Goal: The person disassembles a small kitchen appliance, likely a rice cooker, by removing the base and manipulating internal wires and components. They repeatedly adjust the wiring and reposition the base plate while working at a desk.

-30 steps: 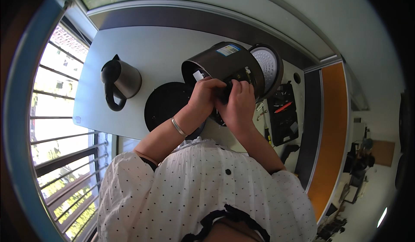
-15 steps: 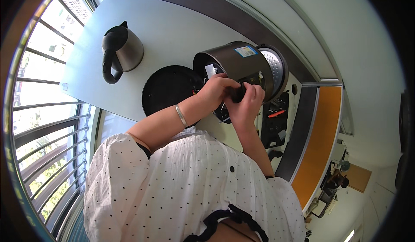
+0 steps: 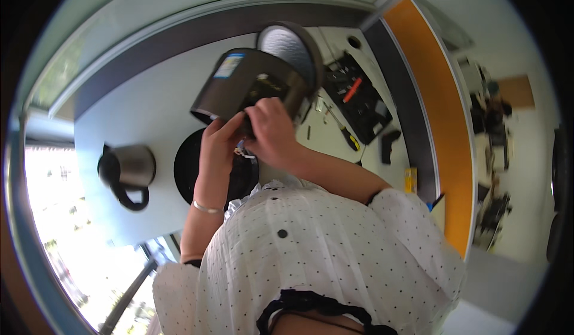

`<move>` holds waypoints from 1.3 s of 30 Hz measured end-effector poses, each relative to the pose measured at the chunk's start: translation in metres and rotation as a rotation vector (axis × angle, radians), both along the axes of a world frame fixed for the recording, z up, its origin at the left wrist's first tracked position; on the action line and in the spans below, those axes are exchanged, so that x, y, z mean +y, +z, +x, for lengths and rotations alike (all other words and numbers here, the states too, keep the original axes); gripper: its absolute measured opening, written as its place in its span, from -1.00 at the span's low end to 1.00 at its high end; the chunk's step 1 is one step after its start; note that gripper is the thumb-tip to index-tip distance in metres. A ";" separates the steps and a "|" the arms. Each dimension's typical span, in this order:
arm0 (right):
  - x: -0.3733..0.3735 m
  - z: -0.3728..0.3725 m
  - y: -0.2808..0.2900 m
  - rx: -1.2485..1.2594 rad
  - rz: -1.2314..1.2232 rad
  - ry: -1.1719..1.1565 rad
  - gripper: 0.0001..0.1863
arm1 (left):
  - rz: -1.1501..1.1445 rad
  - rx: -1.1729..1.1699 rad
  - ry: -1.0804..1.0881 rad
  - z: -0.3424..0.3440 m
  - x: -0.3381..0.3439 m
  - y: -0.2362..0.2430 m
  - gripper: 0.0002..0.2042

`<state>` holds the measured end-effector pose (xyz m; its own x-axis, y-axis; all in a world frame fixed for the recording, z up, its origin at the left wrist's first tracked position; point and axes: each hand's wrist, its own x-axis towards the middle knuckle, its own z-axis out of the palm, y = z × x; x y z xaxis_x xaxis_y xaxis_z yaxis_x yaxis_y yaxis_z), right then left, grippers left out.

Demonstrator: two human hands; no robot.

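A dark brown rice cooker (image 3: pixel 218 88) lies tipped on its side, its hinged lid (image 3: pixel 282 46) swung open to show a silvery inner plate. My left hand (image 3: pixel 218 143) and my right hand (image 3: pixel 269 131) meet at the cooker's black lower front, fingers curled against it; the part between the fingertips is hidden and blurred. Loose wires (image 3: pixel 244 153) show just below my fingers. Partly under my forearms is a black round disc (image 3: pixel 186 170), beside the cooker on the pale desk (image 3: pixel 134 96).
A steel kettle (image 3: pixel 131 164) stands at left by a bright window. At right lie a black tool case (image 3: pixel 373 119) with a red tool, a screwdriver (image 3: pixel 350 137), a black object (image 3: pixel 388 146) and a yellow box (image 3: pixel 410 179), beside an orange partition (image 3: pixel 448 125).
The view has swung round. The cooker and my hands now appear further left, the cooker more tilted with its lid higher in view, and my left forearm more upright.
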<state>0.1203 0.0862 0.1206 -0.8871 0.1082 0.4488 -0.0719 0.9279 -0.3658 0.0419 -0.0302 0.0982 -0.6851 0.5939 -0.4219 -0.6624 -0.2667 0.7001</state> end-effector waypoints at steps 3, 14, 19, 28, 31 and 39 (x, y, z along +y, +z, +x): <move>0.003 0.003 0.003 0.053 0.077 -0.002 -0.55 | 0.062 -0.032 -0.046 -0.002 0.001 -0.002 -0.79; 0.004 0.008 -0.011 0.133 0.097 -0.064 -0.55 | 0.096 -0.101 -0.081 -0.005 0.000 -0.018 -0.79; 0.003 0.008 -0.010 0.071 -0.014 -0.056 -0.51 | 0.038 -0.101 -0.024 -0.002 0.000 -0.010 -0.85; 0.010 0.025 -0.012 0.168 -0.191 0.004 -0.40 | 0.078 -0.048 -0.051 0.001 0.001 -0.014 -0.78; 0.012 0.032 -0.012 0.185 -0.277 0.041 -0.37 | 0.033 -0.037 -0.042 0.004 0.001 -0.011 -0.76; 0.026 0.044 -0.014 0.273 -0.313 0.023 -0.44 | 0.039 -0.036 -0.024 0.006 0.007 -0.002 -0.79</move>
<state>0.1645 0.1127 0.1068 -0.7440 0.2579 0.6164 -0.2248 0.7722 -0.5943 0.0475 -0.0231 0.0967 -0.6554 0.6266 -0.4217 -0.6932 -0.2774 0.6653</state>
